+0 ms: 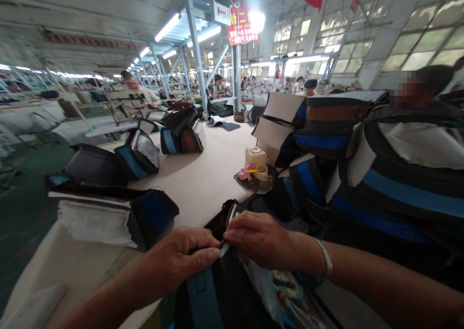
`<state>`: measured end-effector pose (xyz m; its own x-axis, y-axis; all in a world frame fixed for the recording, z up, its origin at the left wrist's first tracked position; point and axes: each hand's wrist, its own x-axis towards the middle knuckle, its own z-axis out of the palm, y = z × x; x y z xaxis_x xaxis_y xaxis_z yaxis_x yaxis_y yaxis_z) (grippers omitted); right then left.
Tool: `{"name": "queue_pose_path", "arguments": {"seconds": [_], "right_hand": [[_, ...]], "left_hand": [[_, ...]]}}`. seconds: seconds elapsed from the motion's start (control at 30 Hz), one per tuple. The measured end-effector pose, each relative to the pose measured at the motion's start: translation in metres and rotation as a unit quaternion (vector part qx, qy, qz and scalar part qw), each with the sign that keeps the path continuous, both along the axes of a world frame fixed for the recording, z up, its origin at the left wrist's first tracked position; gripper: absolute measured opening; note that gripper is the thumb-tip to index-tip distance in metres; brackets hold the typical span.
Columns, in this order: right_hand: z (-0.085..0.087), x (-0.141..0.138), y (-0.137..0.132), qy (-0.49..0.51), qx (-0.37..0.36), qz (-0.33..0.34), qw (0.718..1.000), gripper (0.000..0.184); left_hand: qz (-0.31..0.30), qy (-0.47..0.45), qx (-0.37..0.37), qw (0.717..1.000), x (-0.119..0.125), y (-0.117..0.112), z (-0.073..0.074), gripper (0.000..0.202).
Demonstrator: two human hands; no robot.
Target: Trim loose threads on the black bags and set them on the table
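A dark fabric bag piece [232,285] with a light blue stripe lies in front of me, partly below the picture's edge. My left hand [188,251] pinches its edge between thumb and fingers, beside a white strip [225,248]. Just to the right, my right hand [257,237] is closed on the same edge, thumb and forefinger pressed together. A thin bangle circles the right wrist. The two hands nearly touch. Whatever lies within the right fingers is hidden.
Similar bag pieces stand on the pale table [203,174] at left, with a striped stack [391,179] at right. A dark tray [255,186] holds a tub [255,155] and a yellow-handled tool. People sit farther back; a blue post [195,43] rises behind the table.
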<state>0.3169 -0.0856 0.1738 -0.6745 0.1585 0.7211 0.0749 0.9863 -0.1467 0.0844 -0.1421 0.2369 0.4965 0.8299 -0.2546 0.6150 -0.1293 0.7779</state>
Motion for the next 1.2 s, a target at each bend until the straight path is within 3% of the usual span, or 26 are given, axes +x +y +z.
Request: {"name": "queue_pose_path", "arguments": {"seconds": [0.13, 0.3, 0.47, 0.53, 0.6, 0.67, 0.77, 0.9, 1.03, 1.2], "right_hand": [[0.005, -0.002, -0.001, -0.029, 0.071, -0.02, 0.997, 0.016], [0.017, -0.008, -0.003, -0.122, 0.105, -0.019, 0.987, 0.019], [0.044, -0.007, 0.01, -0.146, 0.168, -0.01, 0.975, 0.026], [0.057, -0.002, 0.017, -0.128, 0.141, -0.029, 0.981, 0.023], [0.063, 0.004, 0.021, -0.091, 0.045, -0.02, 0.995, 0.017], [0.058, 0.005, 0.022, -0.057, -0.063, 0.043, 0.995, 0.01], [0.037, -0.001, 0.018, -0.041, -0.159, 0.138, 0.977, 0.02], [0.009, -0.016, 0.015, -0.018, -0.227, 0.163, 0.96, 0.016], [0.006, -0.018, 0.015, -0.034, -0.183, 0.153, 0.971, 0.01], [0.006, -0.02, 0.017, -0.075, 0.018, 0.092, 0.993, 0.015]], "left_hand": [[0.0, 0.016, 0.023, 1.0, 0.005, -0.003, 0.003, 0.034], [0.02, 0.027, 0.027, 0.999, 0.013, -0.006, 0.004, 0.034], [0.04, 0.036, 0.017, 0.998, 0.015, -0.01, 0.005, 0.03], [0.042, 0.04, 0.007, 0.998, 0.014, -0.012, 0.006, 0.031], [0.043, 0.03, -0.005, 0.999, 0.011, -0.013, 0.006, 0.033], [0.037, 0.003, -0.016, 0.999, 0.008, -0.013, 0.005, 0.032], [0.03, -0.03, -0.031, 0.999, 0.006, -0.012, 0.0, 0.027], [0.05, -0.016, -0.028, 0.998, 0.006, -0.012, -0.006, 0.024], [0.076, -0.011, -0.048, 0.996, 0.009, -0.013, -0.005, 0.02], [0.1, -0.024, -0.051, 0.993, 0.008, -0.015, -0.011, 0.018]]}}
